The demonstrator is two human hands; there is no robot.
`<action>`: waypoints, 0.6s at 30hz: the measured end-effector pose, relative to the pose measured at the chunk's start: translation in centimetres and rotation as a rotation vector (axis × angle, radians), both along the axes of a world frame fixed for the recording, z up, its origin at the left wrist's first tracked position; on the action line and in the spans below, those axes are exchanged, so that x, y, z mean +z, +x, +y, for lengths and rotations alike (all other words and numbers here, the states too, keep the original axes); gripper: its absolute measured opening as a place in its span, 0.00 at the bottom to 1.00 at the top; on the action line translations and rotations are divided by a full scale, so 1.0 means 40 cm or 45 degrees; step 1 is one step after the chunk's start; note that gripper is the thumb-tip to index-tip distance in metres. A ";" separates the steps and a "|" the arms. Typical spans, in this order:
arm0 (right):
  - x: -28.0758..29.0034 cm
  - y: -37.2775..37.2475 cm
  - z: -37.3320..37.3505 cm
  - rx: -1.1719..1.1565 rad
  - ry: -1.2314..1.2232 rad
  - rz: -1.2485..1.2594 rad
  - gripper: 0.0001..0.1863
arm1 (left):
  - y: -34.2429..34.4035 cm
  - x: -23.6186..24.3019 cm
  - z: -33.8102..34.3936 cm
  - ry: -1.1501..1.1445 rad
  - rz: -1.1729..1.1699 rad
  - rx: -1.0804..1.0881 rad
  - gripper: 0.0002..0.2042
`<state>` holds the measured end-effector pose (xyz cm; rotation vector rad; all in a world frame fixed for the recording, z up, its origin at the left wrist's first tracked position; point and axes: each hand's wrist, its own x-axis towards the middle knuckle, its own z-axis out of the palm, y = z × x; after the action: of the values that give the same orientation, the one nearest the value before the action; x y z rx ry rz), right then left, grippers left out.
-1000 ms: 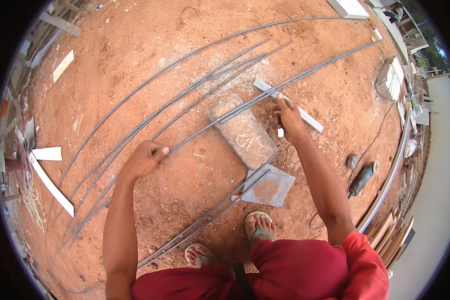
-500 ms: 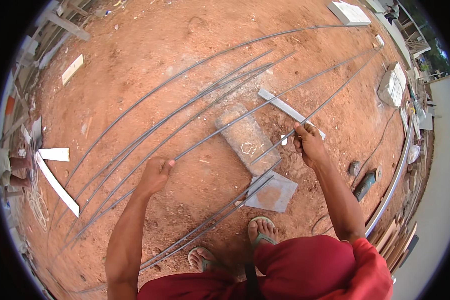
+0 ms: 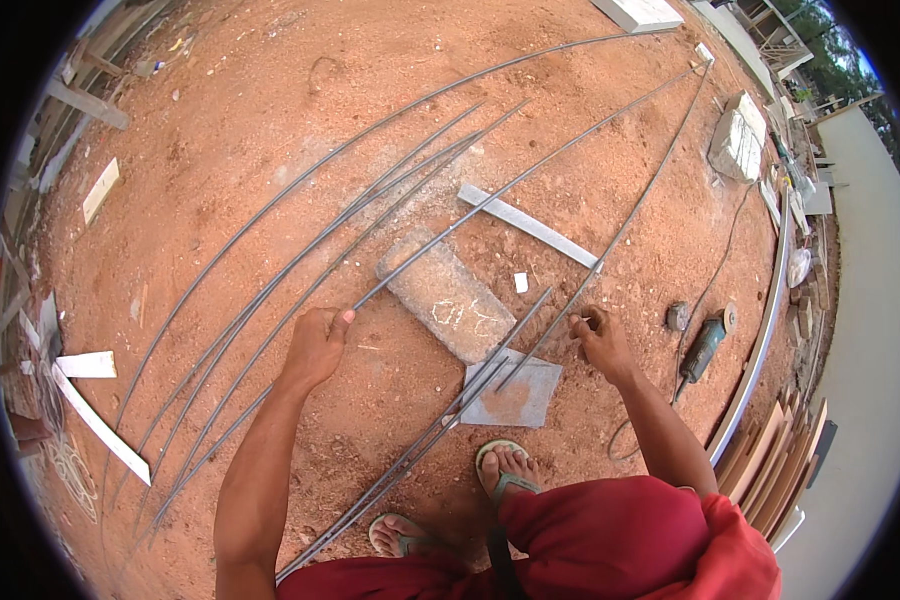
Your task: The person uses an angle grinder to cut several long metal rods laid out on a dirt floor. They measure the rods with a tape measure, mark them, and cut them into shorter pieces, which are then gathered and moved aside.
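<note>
My left hand (image 3: 317,345) is closed around a long thin steel rod (image 3: 530,170), which slants from the lower left to the upper right. My right hand (image 3: 602,340) is just right of another steel rod (image 3: 638,205), its fingers loosely curled and apart from the rod. That second rod's near end lies over a grey square plate (image 3: 518,392). Beneath the left hand's rod lies a stone slab (image 3: 448,300) with chalk marks. A flat grey bar (image 3: 530,228) crosses under both rods. More rods (image 3: 370,195) lie to the left, and two (image 3: 410,455) lie by my feet.
An angle grinder (image 3: 705,350) with a cord lies right of my right hand, beside a small round block (image 3: 678,316). A white block (image 3: 738,140), a long metal bar (image 3: 760,370) and wood strips (image 3: 770,460) line the right side. White strips (image 3: 100,425) lie left.
My right hand has let go of its rod, which now lies lower, left of the fingers. The left hand still grips its rod. The whole view has shifted left.
</note>
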<state>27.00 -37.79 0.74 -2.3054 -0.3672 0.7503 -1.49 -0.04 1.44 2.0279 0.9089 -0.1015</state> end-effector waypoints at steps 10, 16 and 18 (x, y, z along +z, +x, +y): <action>-0.058 0.275 -0.431 -0.818 -0.808 -1.162 0.29 | -0.034 0.056 0.046 -0.261 0.159 0.040 0.31; -0.149 0.357 -0.833 -1.100 -0.362 -0.019 0.68 | -0.051 -0.002 0.144 -0.137 0.137 -0.358 0.39; -0.192 0.329 -0.755 -1.248 -0.351 -0.115 0.57 | -0.077 0.025 0.164 0.000 0.163 -0.374 0.38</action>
<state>40.16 -68.00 -6.92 -2.3674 0.8344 0.1930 -4.56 6.53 2.44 2.1623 0.6819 -0.3966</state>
